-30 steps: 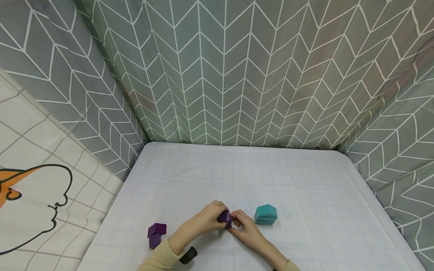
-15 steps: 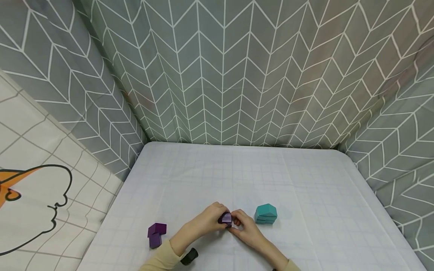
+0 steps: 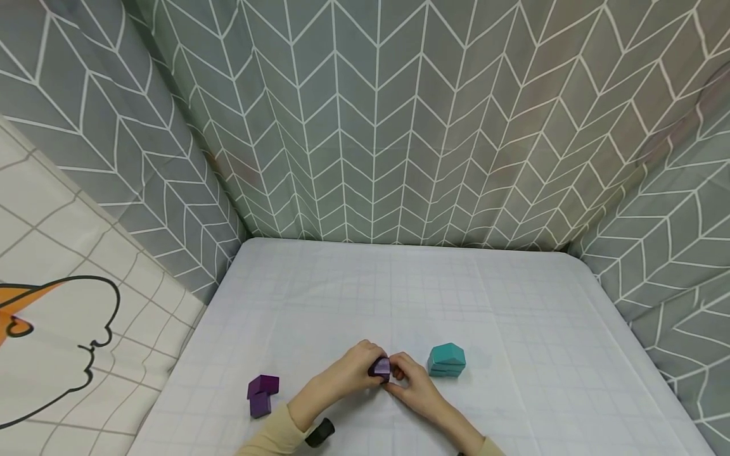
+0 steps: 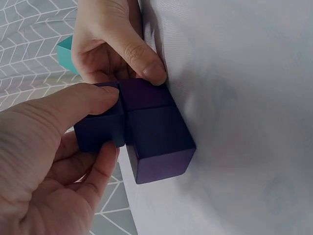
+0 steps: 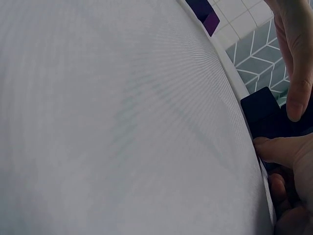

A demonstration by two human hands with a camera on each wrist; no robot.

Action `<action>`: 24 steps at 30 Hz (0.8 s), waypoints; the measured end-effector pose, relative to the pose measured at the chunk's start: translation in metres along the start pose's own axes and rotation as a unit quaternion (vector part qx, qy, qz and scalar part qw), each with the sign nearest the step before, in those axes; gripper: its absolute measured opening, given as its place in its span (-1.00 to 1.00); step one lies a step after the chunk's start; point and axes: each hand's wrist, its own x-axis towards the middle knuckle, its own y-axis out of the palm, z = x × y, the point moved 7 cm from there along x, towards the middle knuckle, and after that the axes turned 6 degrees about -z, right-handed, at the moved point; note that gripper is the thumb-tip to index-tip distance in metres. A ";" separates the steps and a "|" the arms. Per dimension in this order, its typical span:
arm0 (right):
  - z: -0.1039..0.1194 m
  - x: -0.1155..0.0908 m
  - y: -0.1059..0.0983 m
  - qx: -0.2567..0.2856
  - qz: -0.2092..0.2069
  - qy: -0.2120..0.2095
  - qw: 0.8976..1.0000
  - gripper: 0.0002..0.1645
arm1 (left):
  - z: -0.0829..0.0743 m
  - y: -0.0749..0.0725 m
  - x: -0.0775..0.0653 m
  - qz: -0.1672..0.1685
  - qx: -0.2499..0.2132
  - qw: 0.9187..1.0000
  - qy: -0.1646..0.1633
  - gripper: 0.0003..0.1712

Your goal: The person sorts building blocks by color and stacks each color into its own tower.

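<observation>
My left hand grips a dark purple block between thumb and fingertips. This block sits against the upper side of larger purple blocks that rest on the white tabletop. From the other side, my right hand holds the lower purple blocks, its thumb against their edge and its other fingers curled. In the right wrist view, the purple blocks look almost black, and the hands partly hide them. A teal block stack with a peaked top stands just right of my right hand.
At the left, a magenta-purple block and a darker purple block lie together. A black cylindrical piece is beside my left wrist. Patterned grey curtains surround the white table.
The block under my left hand has tilted slightly, showing a lighter top face, and my left hand has shifted a little to the right. My right hand stays nearly still.
</observation>
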 end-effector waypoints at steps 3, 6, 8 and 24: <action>0.000 0.000 0.000 0.001 -0.003 -0.008 1.000 -0.62 | 0.000 -0.001 0.000 -0.003 0.003 1.000 0.001 -0.68; 0.001 0.000 0.000 0.003 -0.006 -0.018 1.000 -0.61 | 0.000 -0.002 -0.001 -0.006 0.004 1.000 0.004 -0.67; 0.001 0.000 0.001 0.005 -0.008 -0.022 1.000 -0.61 | -0.001 -0.002 -0.001 -0.007 0.004 1.000 0.006 -0.67; 0.001 0.000 0.000 -0.001 -0.013 -0.017 1.000 -0.63 | 0.001 0.001 -0.001 0.002 0.023 1.000 0.014 -0.68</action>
